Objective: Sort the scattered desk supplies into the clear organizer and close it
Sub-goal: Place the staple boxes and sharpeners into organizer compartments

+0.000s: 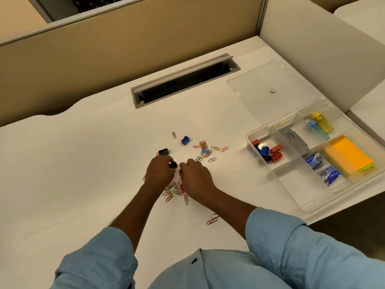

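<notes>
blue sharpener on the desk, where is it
Head view: the blue sharpener lies mid-desk, between the loose black sharpener and the paper clip pile, left of the organizer.

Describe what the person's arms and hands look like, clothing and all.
Both arms wear light blue shirt sleeves, the left sleeve and right sleeve pushed up to about the elbow. The left hand and right hand are bare: no gloves, watch or rings show.

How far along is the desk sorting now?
Done: orange sticky notes, blue packets and several small sharpeners lie in the clear plastic organizer. In hand: the left hand grips a small black sharpener. Left: the coloured paper clips, a blue sharpener, a second black sharpener, closing the clear lid.
</notes>
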Tool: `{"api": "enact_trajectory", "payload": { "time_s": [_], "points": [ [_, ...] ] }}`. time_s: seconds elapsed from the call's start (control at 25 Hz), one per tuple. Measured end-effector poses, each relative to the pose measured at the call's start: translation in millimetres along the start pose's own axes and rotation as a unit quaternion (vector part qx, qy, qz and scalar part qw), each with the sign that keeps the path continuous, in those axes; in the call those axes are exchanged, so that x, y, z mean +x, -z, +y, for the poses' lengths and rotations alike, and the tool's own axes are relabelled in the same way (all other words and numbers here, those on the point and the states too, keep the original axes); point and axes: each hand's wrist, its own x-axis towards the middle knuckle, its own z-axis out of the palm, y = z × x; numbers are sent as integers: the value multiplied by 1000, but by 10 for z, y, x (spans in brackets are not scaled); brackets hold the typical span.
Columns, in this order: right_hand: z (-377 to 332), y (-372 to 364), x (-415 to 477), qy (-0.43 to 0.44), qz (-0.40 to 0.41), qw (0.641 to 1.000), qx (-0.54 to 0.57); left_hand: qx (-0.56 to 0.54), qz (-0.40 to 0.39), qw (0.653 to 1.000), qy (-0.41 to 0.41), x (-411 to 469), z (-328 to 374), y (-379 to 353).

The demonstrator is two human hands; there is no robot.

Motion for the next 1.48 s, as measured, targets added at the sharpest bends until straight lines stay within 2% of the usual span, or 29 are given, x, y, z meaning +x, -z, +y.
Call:
{"api": "enact_trajectory", "payload": {
  "time_s": [0.2,0.4,0.52,0.68,0.88,1.16,1.36,1.48],
  "points": [
    [347,390,-132,-79,78,992,63,-112,53,989,-84,-32,519,74],
    [974,815,-284,-172,161,971,32,-175,18,970,-171,-81,1207,-86],
    [1322,967,-376,-227,187,956,14,-160,5,964,-211,-127,1537,-245],
    [1635,1031,-493,-258,163,952,16,-95,-27,957,-273,-178,1832,-418],
    [1773,999,-585,-262,153,952,22,-57,-58,944,-321,-177,2076,-529],
    [1817,977,-653,-261,157,952,21,-19,-72,949,-307,-136,2122,-709],
    [1662,971,-649,-252,189,948,43,-46,-5,943,-330,-195,1939,-627],
    [1417,939,-619,-182,229,954,64,-78,36,952,-293,-216,1583,-476]
  ]
}}
